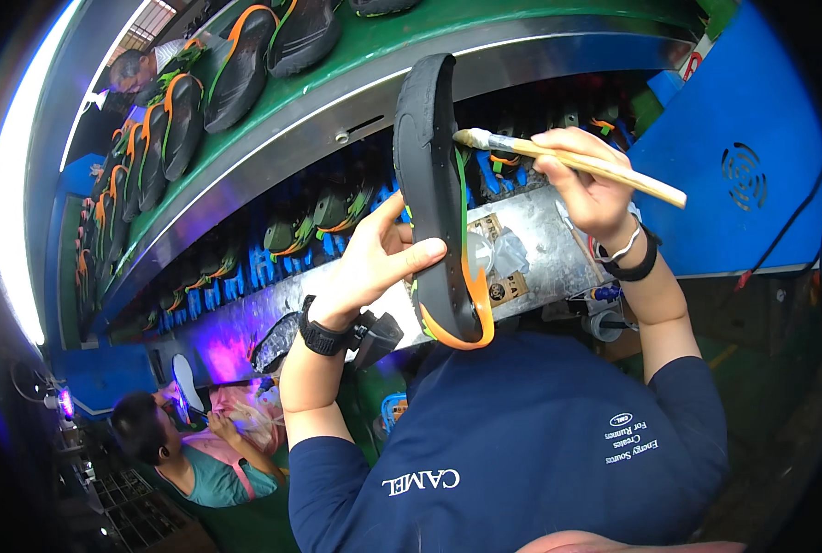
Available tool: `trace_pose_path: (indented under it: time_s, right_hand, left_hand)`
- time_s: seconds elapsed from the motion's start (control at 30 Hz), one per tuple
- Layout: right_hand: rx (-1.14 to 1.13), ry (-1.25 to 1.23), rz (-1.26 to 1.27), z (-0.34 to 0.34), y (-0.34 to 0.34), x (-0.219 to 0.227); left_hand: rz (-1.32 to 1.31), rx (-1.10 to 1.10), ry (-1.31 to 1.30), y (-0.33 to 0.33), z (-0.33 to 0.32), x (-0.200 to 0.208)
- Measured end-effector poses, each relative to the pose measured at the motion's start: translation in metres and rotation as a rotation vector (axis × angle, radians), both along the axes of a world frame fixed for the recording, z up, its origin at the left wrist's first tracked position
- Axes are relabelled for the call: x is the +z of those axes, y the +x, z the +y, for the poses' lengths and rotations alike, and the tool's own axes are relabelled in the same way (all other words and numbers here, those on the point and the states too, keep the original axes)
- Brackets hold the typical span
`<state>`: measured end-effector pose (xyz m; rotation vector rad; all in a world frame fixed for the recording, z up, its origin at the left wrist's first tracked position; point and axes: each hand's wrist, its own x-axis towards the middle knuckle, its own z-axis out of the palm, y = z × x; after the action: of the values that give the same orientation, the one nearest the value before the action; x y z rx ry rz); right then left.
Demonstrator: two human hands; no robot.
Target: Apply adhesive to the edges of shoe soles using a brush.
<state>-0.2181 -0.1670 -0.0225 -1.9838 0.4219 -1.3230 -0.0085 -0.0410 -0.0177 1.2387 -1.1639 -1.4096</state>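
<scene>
A black shoe sole (pixel 429 175) with an orange and green edge stands lengthwise in front of me, its orange end pointing toward my body. My left hand (pixel 374 263) grips it by the side, thumb across the black face and the other fingers partly hidden behind. In my right hand (pixel 591 180) is a brush (pixel 604 169) with a pale wooden handle, pinched between thumb and fingers. Its bristle tip lies at the sole's right edge; whether it touches I cannot tell.
Rows of similar soles (pixel 236 83) lie on a green conveyor belt (pixel 411 41). Below it, green-and-orange shoe parts (pixel 291 230) sit on blue holders. A metal ledge (pixel 545 235) carries a clear plastic bag (pixel 510 251). A blue panel (pixel 706 184) stands right; a co-worker (pixel 199 452) sits lower left.
</scene>
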Motion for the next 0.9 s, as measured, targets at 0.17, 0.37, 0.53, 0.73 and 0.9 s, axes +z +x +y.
trace_pose_path:
  time_s: [0.17, 0.37, 0.53, 0.73, 0.9]
  right_hand:
    - [-0.141, 0.144, -0.355, 0.011, -0.063, 0.010]
    - [-0.553, 0.333, -0.432, 0.047, -0.178, -0.038]
    - [-0.847, 0.399, -0.447, 0.120, -0.239, -0.073]
    - [-1.055, 0.421, -0.527, 0.171, -0.248, -0.077]
    - [-1.046, 0.428, -0.576, 0.162, -0.253, -0.084]
  left_hand:
    - [0.117, 0.095, -0.074, -0.022, -0.035, 0.025]
    - [0.337, -0.217, 0.233, -0.050, -0.156, 0.073]
    - [0.388, -0.659, 0.181, -0.153, -0.309, 0.113]
    - [0.085, 0.060, -0.151, -0.237, -0.482, 0.070]
    - [-0.190, -0.168, -0.013, -0.247, -0.453, 0.076]
